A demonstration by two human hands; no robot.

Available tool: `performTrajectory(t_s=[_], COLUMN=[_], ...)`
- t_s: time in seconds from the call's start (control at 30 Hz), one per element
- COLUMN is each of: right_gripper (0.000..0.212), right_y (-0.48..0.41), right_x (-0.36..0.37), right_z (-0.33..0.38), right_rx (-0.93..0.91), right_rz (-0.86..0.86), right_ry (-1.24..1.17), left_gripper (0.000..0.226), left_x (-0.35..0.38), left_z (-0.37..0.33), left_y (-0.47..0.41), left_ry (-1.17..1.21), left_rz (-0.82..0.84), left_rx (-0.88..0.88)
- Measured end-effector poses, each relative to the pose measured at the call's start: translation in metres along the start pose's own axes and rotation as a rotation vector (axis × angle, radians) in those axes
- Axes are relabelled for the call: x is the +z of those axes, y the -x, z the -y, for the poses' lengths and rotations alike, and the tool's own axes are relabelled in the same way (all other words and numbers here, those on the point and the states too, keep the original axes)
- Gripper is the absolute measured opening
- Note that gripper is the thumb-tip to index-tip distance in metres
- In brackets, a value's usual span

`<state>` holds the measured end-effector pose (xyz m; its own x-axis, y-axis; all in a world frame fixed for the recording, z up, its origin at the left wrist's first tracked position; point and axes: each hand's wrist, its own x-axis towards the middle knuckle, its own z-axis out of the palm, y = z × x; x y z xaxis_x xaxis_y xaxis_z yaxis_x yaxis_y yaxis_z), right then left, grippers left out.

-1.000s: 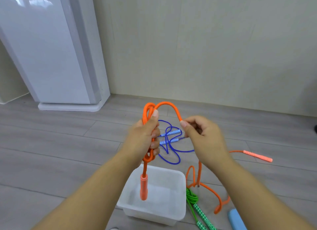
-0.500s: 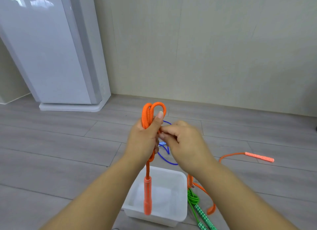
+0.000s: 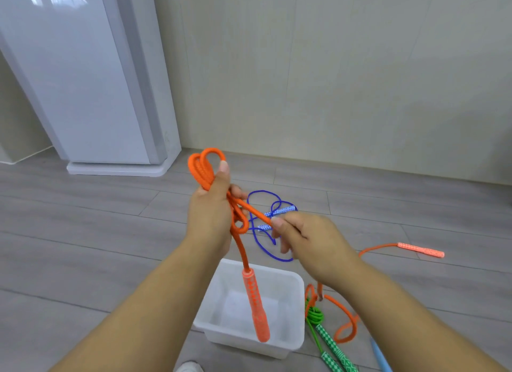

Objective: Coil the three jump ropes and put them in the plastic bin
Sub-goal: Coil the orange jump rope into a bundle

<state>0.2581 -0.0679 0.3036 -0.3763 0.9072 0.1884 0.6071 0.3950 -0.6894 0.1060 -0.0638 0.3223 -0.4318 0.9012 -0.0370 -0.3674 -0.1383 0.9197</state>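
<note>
My left hand (image 3: 213, 213) grips a bundle of loops of the orange jump rope (image 3: 203, 166), held upright above the floor. One orange handle (image 3: 256, 306) hangs down from it over the white plastic bin (image 3: 291, 341). My right hand (image 3: 307, 241) pinches a strand of the same rope just right of the bundle. The rest of the orange rope trails on the floor to its other handle (image 3: 421, 250). The blue jump rope (image 3: 266, 211) lies loose behind my hands. The green jump rope (image 3: 327, 338) lies coiled right of the bin.
A white cabinet (image 3: 83, 80) stands at the back left against the beige wall. A light blue object (image 3: 381, 356) pokes in at the bottom right. The toe of a white shoe (image 3: 188, 367) shows at the bottom edge. Grey plank floor surrounds the bin.
My right hand has pulled away from my left hand, down and to the right, drawing an orange strand out. The bundle in my left hand shows one more loop.
</note>
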Motion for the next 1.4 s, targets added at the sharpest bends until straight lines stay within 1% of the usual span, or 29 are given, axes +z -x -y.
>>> performTrajectory(t_s=[0.1,0.2,0.33,0.53,0.6,0.7,0.83,0.9,0.97,1.17,1.3,1.4], right_gripper=[0.035,0.04,0.042,0.045,0.041,0.033,0.025,0.022,0.021,0.019,0.019,0.02], right_y=[0.003,0.008,0.015,0.022,0.024,0.022,0.017,0.013,0.007,-0.012,-0.025,-0.03], right_x=[-0.008,-0.015,-0.025,-0.037,-0.04,-0.04,-0.038,-0.035,-0.031,-0.021,-0.016,-0.018], right_z=[-0.012,-0.024,-0.031,-0.045,-0.047,-0.042,-0.025,-0.015,-0.006,0.014,0.015,0.009], right_rx=[0.028,0.085,0.142,0.181,0.116,-0.027,-0.011,-0.017,-0.038,-0.028,-0.017,0.006], right_rz=[0.033,0.05,0.031,0.007,0.021,0.015,0.014,0.013,-0.024,-0.215,-0.299,-0.306], right_ry=[0.105,0.162,0.212,0.269,0.262,0.209,-0.063,-0.14,-0.179,-0.391,-0.405,-0.407], left_gripper=[0.043,0.04,0.037,0.04,0.039,0.038,0.038,0.039,0.042,0.051,0.055,0.046], left_x=[-0.005,-0.01,-0.014,-0.018,-0.022,-0.021,-0.015,-0.012,-0.01,0.0,0.004,0.002], left_z=[-0.006,-0.009,-0.012,-0.013,-0.015,-0.015,-0.008,-0.004,0.001,0.014,0.016,0.018], left_y=[-0.002,-0.006,-0.007,-0.004,-0.004,-0.001,0.006,0.009,0.013,0.024,0.03,0.028], left_ry=[0.107,0.216,0.364,0.358,0.307,0.194,0.038,-0.048,-0.138,-0.372,-0.459,-0.551], left_rz=[-0.022,-0.019,0.027,0.007,-0.015,-0.028,-0.006,0.041,0.096,0.268,0.408,0.489], left_rx=[0.001,-0.027,-0.066,-0.118,-0.114,-0.101,-0.096,-0.106,-0.123,-0.129,-0.08,-0.024])
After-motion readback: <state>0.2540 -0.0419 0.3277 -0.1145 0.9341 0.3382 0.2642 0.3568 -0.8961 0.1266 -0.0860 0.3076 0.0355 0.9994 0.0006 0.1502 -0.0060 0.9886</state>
